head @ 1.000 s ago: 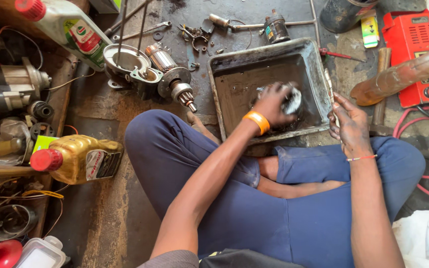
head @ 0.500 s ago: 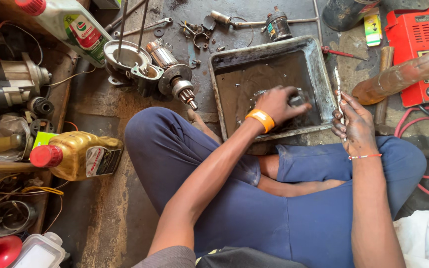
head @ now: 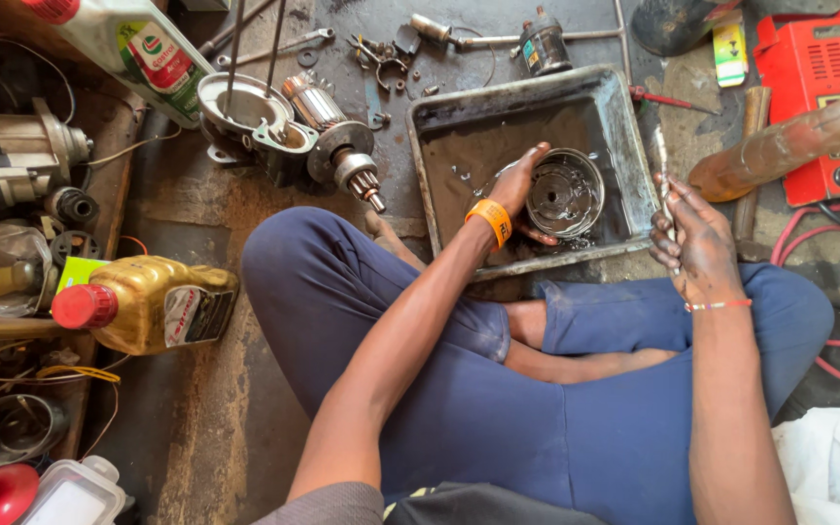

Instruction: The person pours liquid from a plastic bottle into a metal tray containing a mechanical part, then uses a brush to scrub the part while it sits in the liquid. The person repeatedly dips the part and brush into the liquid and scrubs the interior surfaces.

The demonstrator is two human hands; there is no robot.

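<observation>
I sit cross-legged on the floor in blue trousers. My left hand (head: 517,185), with an orange wristband, grips a round metal housing (head: 564,192) and holds it tilted over the dirty metal tray (head: 437,124), wet liquid dripping from it. My right hand (head: 689,236) rests just right of the tray's edge and holds a thin metal rod (head: 662,156) pointing upward.
A motor armature (head: 331,136) and round end cap (head: 238,107) lie left of the tray. Two oil bottles, one gold (head: 148,303) and one pale (head: 138,49), stand at left among motor parts. A red charger box (head: 814,73) and amber bottle (head: 789,141) sit at right.
My left hand was pressing the part down in the tray's liquid; now it has lifted and turned the round housing so its open face shows. The right hand stayed put.
</observation>
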